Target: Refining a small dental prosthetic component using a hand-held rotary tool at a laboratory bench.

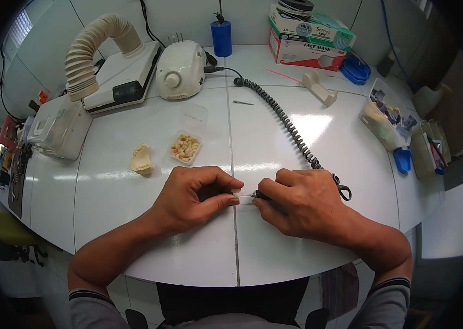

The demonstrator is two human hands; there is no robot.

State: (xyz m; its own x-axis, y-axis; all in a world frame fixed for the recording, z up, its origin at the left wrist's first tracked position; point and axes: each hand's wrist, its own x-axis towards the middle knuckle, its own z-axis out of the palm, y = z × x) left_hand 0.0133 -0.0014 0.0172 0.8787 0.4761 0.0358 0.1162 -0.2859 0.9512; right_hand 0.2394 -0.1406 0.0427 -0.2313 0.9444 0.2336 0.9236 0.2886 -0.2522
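My left hand [190, 200] pinches a small white tooth-like piece [236, 192] between thumb and fingertips, over the white table. Gripped in my right hand [308, 203] is a rotary handpiece [263, 195] with a dark body, mostly covered by the fingers. Its thin metal bur [247, 196] points left and reaches the white piece; whether the two touch is too small to tell. A black coiled cord [281, 112] runs from behind my right hand to a white control unit [179, 71]. Beyond my left hand lie a cream dental cast [142, 159] and a small clear box [173, 157] of tooth-like pieces.
A clear lid [194, 116] and a loose bur [243, 102] lie farther back. A ribbed suction hose [105, 27] arches at the back left. Mask boxes [308, 52], a beige holder [319, 90] and a container of grey pieces [376, 123] stand to the right.
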